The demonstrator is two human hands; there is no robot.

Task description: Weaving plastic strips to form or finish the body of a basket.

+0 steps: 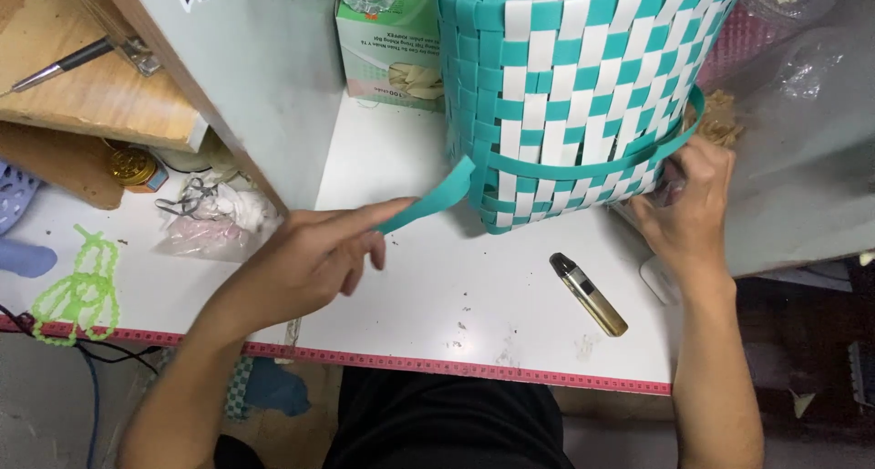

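Left hand [305, 259]: I pinch the loose teal plastic strip [428, 205].
Right hand [688, 209]: I grip the teal-and-white woven plastic basket [565, 95] on the white bench [437, 287].

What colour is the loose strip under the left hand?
Teal, matching the basket weave; the strip shows best in the head view.

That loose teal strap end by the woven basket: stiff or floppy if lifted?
Probably springy rather than limp: the flat teal plastic strap holds a smooth curve from the teal-and-white woven basket to the left hand. Likely light, being thin. Its glossy surface may slip between fingers.
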